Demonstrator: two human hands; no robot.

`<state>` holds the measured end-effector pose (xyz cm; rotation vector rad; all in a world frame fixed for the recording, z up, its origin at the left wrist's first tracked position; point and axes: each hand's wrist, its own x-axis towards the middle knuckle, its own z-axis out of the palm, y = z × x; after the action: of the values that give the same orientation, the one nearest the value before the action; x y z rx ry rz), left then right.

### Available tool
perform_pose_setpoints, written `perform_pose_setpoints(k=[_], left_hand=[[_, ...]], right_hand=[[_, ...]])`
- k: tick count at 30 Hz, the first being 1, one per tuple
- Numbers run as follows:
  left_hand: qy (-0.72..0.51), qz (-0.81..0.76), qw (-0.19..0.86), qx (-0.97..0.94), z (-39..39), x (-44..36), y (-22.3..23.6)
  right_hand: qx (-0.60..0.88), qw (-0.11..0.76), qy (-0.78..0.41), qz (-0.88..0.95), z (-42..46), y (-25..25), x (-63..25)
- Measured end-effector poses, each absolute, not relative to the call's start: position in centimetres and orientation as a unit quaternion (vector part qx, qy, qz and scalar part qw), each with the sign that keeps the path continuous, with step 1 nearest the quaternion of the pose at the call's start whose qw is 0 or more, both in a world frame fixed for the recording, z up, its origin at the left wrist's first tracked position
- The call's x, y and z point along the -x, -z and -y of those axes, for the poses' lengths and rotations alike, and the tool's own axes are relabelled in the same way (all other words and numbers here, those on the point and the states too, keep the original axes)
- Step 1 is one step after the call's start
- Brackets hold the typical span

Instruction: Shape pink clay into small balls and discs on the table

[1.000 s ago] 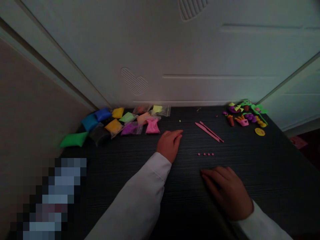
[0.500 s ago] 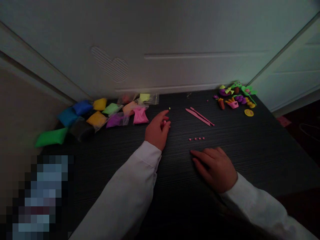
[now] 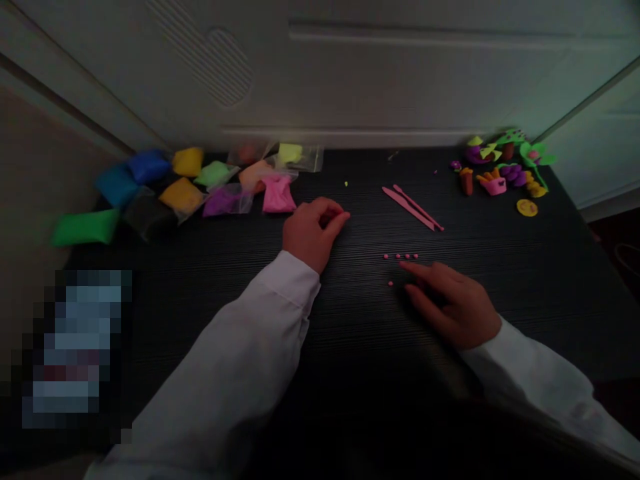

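Observation:
My left hand (image 3: 315, 230) is closed on the dark table, thumb against fingertips, to the right of a bag of pink clay (image 3: 278, 193). Its curled fingers hide the pink clay lump that showed in them half a second ago. My right hand (image 3: 457, 300) has its index finger stretched out and its thumb apart, holding nothing. Just left of its fingertips lies a single small pink clay ball (image 3: 391, 283). Above the index fingertip, several more pink balls (image 3: 407, 256) sit in a row. Behind them rest a pink clay knife (image 3: 407, 209) and a thin pink stick tool (image 3: 419, 208), side by side.
Bags of coloured clay, among them a green one (image 3: 86, 227) and a purple one (image 3: 226, 200), spread along the back left. Small clay models (image 3: 493, 183) stand at the back right. A phone-like pixelated object (image 3: 80, 343) lies at the left; a white panel (image 3: 350, 80) rises behind.
A single pink ball now lies below the row, near my right fingertips. My right hand has moved closer to the row. My left fingers have closed over the pink lump. The view has shifted.

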<state>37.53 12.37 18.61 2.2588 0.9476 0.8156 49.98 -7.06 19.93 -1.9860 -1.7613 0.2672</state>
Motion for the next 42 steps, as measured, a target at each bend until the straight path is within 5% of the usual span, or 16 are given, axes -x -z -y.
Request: perform_pose_setpoints(k=[11,42], left_hand=[[-0.305,-0.325,0.292,-0.846,-12.34,-37.61,-18.69],[-0.332,-0.306,0.268,-0.851,-12.38,-37.69,-18.35]], right_hand=[[0.688,0.127,-0.021,0.714,7.05,-19.53,-50.02],[0.690,0.100,-0.013,0.716,7.09,-19.74,-49.48]])
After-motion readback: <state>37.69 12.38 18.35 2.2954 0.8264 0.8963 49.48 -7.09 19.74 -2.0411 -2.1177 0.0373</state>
